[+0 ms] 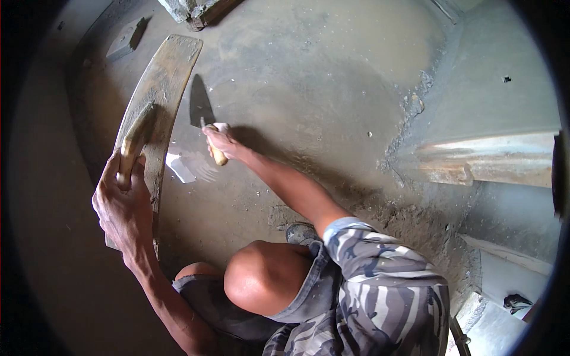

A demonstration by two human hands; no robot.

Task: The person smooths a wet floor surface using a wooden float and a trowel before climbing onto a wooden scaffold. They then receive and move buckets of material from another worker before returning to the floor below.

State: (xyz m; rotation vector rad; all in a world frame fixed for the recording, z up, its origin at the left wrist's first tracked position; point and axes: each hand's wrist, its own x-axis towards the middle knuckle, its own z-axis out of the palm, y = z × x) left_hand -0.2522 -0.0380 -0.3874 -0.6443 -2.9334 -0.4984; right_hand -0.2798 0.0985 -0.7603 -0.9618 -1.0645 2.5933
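Observation:
My left hand (123,204) is closed round the handle of a long wooden float (165,74), a narrow board with a worn, mortar-smeared face. The board slants across the left side, its far end reaching towards the top. Just right of it, my right hand (222,142) grips the light wooden handle of a pointed trowel (200,102). Its grey blade points away from me, close to the float's edge, with a gap between them. Whether the blade touches the floor I cannot tell.
A wet grey-brown floor (309,107) spreads ahead, with a white scrap or bright reflection (180,168) below the trowel. Wooden pieces (199,13) and a block (127,39) lie at the far left. Rough mortar (409,110) borders the right side, beside a pale ledge (487,160).

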